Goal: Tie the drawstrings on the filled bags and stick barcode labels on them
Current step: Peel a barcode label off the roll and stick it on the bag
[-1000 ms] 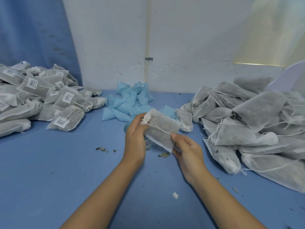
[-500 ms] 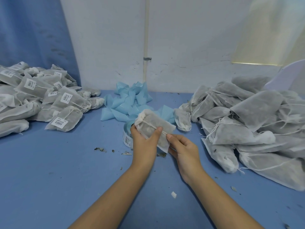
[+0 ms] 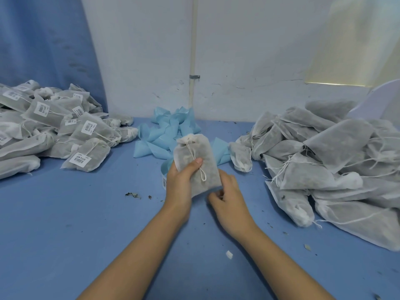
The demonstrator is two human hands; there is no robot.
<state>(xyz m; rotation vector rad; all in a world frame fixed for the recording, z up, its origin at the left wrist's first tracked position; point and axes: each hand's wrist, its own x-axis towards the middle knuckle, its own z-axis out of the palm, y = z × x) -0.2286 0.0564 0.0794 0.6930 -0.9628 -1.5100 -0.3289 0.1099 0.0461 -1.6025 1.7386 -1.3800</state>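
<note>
The bag (image 3: 195, 163) now stands upright, drawstring tied, clamped in the left hand (image 3: 180, 180); the right hand (image 3: 227, 191), loosely curled, touches its lower edge. Next likely comes a barcode label.

A grey-white mesh drawstring bag (image 3: 195, 164) stands nearly upright at the centre, gathered mouth at the far end, its white knotted drawstring (image 3: 195, 160) trailing down the front — no label on the side facing us. Labelled bags (image 3: 54, 131) lie heaped far left; unlabelled bags (image 3: 329, 167) sprawl right. A barcode label roll (image 3: 165, 177) peeks out just left of the held bag.
</note>
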